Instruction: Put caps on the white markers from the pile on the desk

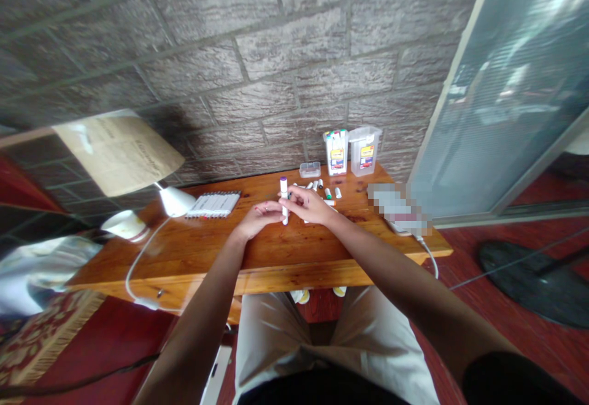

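Observation:
A white marker [284,189] with a purple end stands upright between my hands, above the wooden table [285,251]. The fingertips of my left hand [261,218] pinch its lower part from the left. From the right, my right hand [309,204] grips its middle with thumb and fingers. Behind and beside my right hand lie several loose white caps and short marker parts [328,194], one with a green end. An orange-tipped piece shows just past my right knuckles, partly hidden.
On the left are a row of white markers [214,204], a lamp [172,199] and a paper cup [126,226]. A marker-filled clear box [337,152], another clear box [365,152] and a small clear case [310,170] stand by the brick wall. A blurred-out device with a cable [399,210] lies right.

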`<state>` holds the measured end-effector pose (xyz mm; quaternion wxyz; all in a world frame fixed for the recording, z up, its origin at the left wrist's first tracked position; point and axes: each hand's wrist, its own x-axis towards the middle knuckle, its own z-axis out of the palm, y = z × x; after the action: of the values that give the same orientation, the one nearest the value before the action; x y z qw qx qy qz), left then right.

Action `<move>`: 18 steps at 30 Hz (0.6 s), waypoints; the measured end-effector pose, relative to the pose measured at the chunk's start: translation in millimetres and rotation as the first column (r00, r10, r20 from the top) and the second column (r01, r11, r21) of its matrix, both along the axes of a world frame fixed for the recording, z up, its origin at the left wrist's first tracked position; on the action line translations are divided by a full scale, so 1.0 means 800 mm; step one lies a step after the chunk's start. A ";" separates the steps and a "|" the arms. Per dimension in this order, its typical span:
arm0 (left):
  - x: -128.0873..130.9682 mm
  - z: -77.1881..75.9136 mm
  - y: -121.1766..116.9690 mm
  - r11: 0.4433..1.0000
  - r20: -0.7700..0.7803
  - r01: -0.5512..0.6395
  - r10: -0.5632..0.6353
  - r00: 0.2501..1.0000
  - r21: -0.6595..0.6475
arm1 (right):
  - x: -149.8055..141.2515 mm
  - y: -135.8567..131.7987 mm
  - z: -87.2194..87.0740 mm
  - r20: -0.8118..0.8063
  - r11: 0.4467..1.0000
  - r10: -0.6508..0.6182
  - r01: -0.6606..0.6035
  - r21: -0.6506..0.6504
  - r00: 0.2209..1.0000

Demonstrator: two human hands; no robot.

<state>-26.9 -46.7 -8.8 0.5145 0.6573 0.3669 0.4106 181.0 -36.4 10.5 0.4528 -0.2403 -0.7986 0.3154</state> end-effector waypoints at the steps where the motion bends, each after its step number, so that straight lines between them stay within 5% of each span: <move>1: 0.001 0.001 -0.001 1.000 -0.001 -0.003 0.003 1.000 -0.001 | 0.000 -0.001 0.001 -0.016 1.000 0.009 -0.009 -0.015 1.000; 6: 0.003 0.002 -0.003 0.999 0.007 -0.035 0.035 0.999 -0.021 | -0.001 0.002 0.005 -0.166 0.988 0.014 -0.039 -0.147 0.986; 11: 0.004 0.000 -0.001 0.998 0.026 -0.034 0.035 0.999 -0.049 | 0.000 0.005 0.009 -0.277 0.919 0.034 -0.140 -0.369 0.960; 18: 0.003 -0.001 -0.001 0.999 -0.004 -0.004 0.004 1.000 -0.053 | -0.001 0.008 0.004 -0.277 0.878 0.136 -0.245 -0.412 0.951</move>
<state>-24.6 -47.2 -9.8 0.5302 0.6436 0.3798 0.4005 180.0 -29.9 13.7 0.4459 -0.2165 -0.6654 0.5582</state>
